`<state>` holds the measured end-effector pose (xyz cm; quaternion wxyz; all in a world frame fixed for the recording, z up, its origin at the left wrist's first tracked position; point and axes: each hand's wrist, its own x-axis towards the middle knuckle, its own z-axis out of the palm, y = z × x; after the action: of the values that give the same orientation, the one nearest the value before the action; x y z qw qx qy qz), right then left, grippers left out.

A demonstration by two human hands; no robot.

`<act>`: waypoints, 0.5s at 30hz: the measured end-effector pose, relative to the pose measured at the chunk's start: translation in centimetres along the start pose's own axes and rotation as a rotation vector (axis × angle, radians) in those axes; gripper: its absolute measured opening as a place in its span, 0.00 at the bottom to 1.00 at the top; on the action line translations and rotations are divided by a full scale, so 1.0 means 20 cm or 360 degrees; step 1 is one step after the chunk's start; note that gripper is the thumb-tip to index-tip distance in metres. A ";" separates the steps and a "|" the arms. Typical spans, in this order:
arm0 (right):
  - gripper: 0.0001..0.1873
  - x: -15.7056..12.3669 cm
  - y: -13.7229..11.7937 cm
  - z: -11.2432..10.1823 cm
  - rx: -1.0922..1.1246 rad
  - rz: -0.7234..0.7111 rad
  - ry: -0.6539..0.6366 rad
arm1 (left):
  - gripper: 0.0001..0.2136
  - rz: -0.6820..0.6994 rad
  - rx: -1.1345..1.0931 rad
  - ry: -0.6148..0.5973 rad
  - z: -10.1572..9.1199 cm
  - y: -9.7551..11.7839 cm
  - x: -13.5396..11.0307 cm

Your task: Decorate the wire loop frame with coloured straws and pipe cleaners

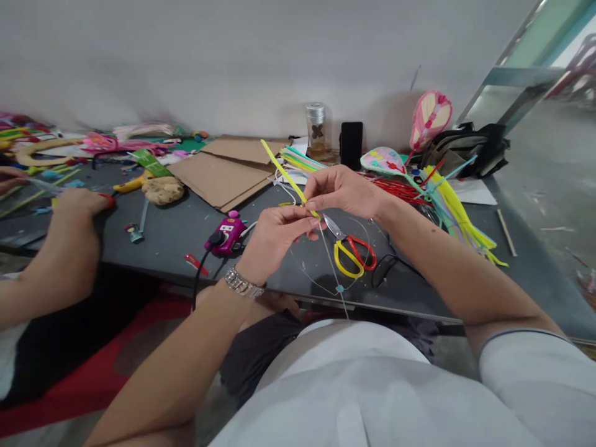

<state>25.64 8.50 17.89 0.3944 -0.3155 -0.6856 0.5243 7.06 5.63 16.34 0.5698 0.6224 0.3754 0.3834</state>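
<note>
A fuzzy yellow pipe cleaner [284,172] slants up and to the left from between my hands. My right hand [339,189] pinches it near its lower end. Just below, my left hand [274,239], with a metal watch on the wrist, closes its fingertips on that same end, where a thin wire [331,261] also meets them. The wire runs down toward my body past a small blue knot [339,288], and a thin rounded loop spreads beside it. Under my right hand lie scissors [349,251] with one yellow and one red handle.
Cardboard sheets [228,177] and a purple power socket [226,234] with cables are on the left. Behind stand a bottle [316,130] and a black phone [351,144]. Pipe cleaner bundles [454,211] and a bag [465,149] lie right. A co-worker's arm [69,248] reaches in from the left.
</note>
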 end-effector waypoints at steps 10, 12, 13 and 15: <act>0.09 0.02 0.00 0.04 -0.0086 -0.0024 -0.0004 | 0.06 0.0023 0.0165 0.0010 -0.02 0.02 0.00; 0.08 0.03 0.03 0.04 -0.0032 -0.0048 -0.0039 | 0.06 0.0017 0.0175 0.0028 -0.02 0.00 0.01; 0.07 0.04 0.04 0.04 -0.0023 -0.0065 -0.0035 | 0.06 0.0015 0.0186 0.0031 -0.02 0.00 0.01; 0.07 0.05 0.06 0.04 -0.0064 -0.0080 0.0021 | 0.07 0.0007 0.0234 0.0019 -0.03 -0.01 0.03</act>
<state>24.51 9.32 16.85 0.4055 -0.3095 -0.7010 0.4984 6.65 6.38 16.25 0.5194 0.6612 0.4045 0.3598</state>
